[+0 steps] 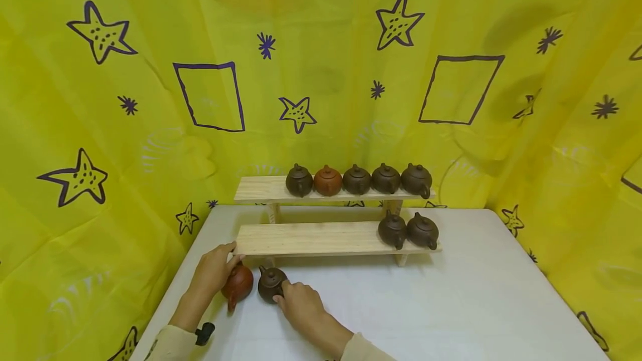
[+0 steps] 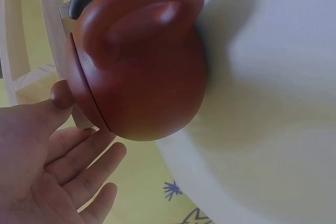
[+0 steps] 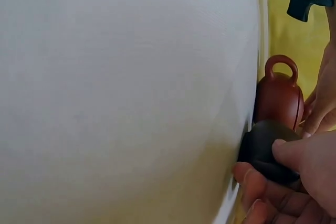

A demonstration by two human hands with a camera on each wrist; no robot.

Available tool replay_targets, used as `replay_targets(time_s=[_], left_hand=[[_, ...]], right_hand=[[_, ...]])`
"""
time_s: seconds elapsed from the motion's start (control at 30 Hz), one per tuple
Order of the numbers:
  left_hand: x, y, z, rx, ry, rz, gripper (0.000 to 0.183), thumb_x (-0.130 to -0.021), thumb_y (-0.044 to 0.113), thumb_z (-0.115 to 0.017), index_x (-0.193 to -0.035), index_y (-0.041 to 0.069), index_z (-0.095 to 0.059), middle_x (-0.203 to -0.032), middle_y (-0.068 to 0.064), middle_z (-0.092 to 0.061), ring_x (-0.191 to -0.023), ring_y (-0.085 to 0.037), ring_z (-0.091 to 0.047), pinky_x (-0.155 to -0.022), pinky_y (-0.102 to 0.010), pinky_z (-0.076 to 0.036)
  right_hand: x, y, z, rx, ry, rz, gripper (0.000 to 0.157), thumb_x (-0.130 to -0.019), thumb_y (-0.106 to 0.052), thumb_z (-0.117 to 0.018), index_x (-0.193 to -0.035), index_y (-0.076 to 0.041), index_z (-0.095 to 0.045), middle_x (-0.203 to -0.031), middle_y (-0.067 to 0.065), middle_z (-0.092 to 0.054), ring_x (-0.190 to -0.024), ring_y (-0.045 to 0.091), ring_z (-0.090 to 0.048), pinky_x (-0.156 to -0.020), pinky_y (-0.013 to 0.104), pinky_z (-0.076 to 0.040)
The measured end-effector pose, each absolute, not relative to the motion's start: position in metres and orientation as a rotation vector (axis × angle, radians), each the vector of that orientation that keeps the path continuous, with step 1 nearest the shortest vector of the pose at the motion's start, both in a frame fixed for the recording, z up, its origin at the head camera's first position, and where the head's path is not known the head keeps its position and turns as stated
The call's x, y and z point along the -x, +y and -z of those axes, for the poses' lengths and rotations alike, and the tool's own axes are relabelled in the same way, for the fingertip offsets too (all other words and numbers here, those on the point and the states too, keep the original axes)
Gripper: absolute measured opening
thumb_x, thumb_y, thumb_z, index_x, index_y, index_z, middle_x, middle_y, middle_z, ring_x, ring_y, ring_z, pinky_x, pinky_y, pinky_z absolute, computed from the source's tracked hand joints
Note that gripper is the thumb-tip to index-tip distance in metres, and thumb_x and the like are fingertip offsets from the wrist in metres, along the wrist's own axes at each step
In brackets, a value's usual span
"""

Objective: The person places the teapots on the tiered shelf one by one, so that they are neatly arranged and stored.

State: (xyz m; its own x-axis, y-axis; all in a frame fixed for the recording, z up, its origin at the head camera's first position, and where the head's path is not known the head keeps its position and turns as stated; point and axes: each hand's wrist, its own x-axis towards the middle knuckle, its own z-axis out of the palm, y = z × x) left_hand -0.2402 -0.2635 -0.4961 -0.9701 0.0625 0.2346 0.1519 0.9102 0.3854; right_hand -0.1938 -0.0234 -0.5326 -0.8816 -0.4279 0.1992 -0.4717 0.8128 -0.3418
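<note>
A reddish-brown teapot (image 1: 238, 283) stands on the white table at the front left, its loop handle towards me. My left hand (image 1: 213, 266) is beside it; in the left wrist view the thumb overlaps the lid knob (image 2: 62, 94) and the loosely spread fingers (image 2: 97, 174) lie by the lid's edge. Just right of the red pot is a dark brown teapot (image 1: 272, 284), its spout pointing up and left. My right hand (image 1: 303, 308) grips this dark pot at its handle side, the thumb (image 3: 287, 153) on its body; the handle itself is hidden by the fingers.
A two-tier wooden stand rises behind the hands. Its upper shelf (image 1: 261, 187) bears several dark teapots (image 1: 356, 180) and one red teapot (image 1: 328, 181); two dark teapots (image 1: 422, 232) sit at the right end of the lower shelf (image 1: 306, 238). Yellow patterned cloth (image 1: 321, 32) surrounds the table.
</note>
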Motion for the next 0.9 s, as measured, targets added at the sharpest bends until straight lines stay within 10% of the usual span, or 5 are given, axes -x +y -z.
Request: replay_targets(time_s=[0.9], left_hand=[[0.24, -0.262, 0.495, 0.145, -2.893, 0.582, 0.048, -0.1, 0.021, -0.073, -0.135, -0.011, -0.064, -0.125, -0.032, -0.07, -0.117, -0.051, -0.067, -0.1, -0.062, -0.054]], right_hand=[[0.173, 0.047, 0.539, -0.899, -2.917, -1.01, 0.015, -0.103, -0.027, -0.068, -0.1, -0.013, -0.069, -0.087, -0.009, -0.073, -0.066, -0.004, -0.053, -0.06, 0.015, -0.046]])
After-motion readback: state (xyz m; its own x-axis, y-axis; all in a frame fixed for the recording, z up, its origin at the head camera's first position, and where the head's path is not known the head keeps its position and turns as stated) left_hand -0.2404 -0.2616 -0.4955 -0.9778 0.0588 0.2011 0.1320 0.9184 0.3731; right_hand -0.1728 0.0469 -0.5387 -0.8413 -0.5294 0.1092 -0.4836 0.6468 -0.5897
